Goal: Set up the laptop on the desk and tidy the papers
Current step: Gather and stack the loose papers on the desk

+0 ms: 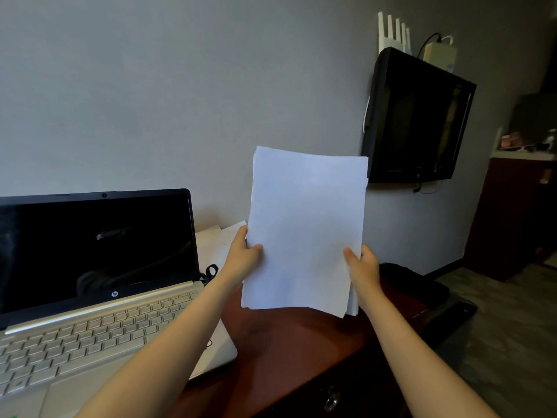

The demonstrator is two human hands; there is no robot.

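**Squaring the paper stack: inspection note**

I find the stack of papers (304, 230) held upright, clear of the surface (286, 342), right of the open laptop (90, 282). Left hand (242, 257) and right hand (363, 267) each pinch a side edge, thumbs in front, fingers (243, 232) round behind. Bottom edges sit uneven. Recommendation: slacken both grips slightly, tap the lower edge on the surface, then lay it flat. Loose sheets (217, 242) remain beside the laptop.

You have one laptop (99, 297), one paper stack (304, 230) right of it, one TV (419, 116) and one bag (413, 285) further right.
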